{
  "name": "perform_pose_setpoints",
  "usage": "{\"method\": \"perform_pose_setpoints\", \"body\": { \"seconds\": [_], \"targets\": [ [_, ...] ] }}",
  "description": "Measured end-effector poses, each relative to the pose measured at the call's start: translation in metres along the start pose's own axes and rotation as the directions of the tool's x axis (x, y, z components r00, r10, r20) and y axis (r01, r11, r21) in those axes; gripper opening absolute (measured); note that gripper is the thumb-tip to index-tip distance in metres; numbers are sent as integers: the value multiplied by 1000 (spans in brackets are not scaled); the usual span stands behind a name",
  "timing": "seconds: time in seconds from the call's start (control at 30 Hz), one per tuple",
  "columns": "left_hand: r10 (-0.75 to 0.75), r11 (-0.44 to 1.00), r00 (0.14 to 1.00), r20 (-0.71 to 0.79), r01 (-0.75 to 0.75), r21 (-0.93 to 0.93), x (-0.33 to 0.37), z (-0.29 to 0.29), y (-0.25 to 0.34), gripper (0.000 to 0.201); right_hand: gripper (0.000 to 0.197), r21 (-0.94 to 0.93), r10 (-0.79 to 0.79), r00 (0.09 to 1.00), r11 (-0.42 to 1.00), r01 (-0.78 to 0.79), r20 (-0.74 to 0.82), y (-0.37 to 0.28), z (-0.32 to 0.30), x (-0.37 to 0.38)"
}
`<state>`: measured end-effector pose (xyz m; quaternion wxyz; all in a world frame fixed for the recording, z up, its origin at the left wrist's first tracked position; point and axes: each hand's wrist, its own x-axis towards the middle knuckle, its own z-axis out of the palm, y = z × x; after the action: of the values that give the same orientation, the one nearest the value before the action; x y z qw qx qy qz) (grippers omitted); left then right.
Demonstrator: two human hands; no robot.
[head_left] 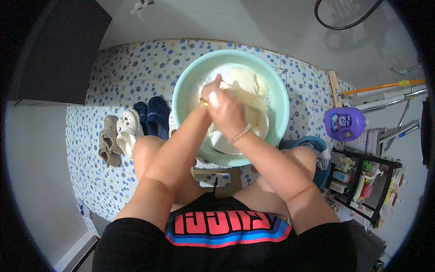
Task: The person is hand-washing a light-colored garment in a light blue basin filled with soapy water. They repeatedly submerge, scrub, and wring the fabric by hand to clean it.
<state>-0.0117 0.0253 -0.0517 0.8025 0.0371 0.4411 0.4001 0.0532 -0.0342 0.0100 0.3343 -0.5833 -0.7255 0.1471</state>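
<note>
A large mint-green basin (pixel 180 102) stands on the tiled floor in front of me. In it lies a bunched cream-white cloth (pixel 255 97), wet, with white suds around it. My left hand (pixel 210 92) and my right hand (pixel 228 114) are pressed together over the basin's middle. Both are closed, with a whitish fold of the cloth showing between them; motion blurs the fingers somewhat. The left thumb points away from me. A bracelet circles my right wrist, and a yellowish band my left wrist.
Left of the basin stand navy slippers (pixel 157 115), white clogs (pixel 130 129) and beige shoes (pixel 109 140). To the right are a purple detergent jug (pixel 345 124), a blue bucket (pixel 322 174) holding cloth, a black rack (pixel 375 199) of bottles and an orange pole (pixel 383 87).
</note>
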Motion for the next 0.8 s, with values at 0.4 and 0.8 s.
{"method": "perform_pose_setpoints", "body": {
  "seconds": [0.4,0.8],
  "targets": [
    [317,897,930,-185,-230,378,-2,-17,24,41,38,193,398,906,909,-368,-147,99,50,31],
    [501,571,820,-275,-75,818,30,-46,-16,24,34,159,543,787,784,-600,295,85,56,22]
  ]
}}
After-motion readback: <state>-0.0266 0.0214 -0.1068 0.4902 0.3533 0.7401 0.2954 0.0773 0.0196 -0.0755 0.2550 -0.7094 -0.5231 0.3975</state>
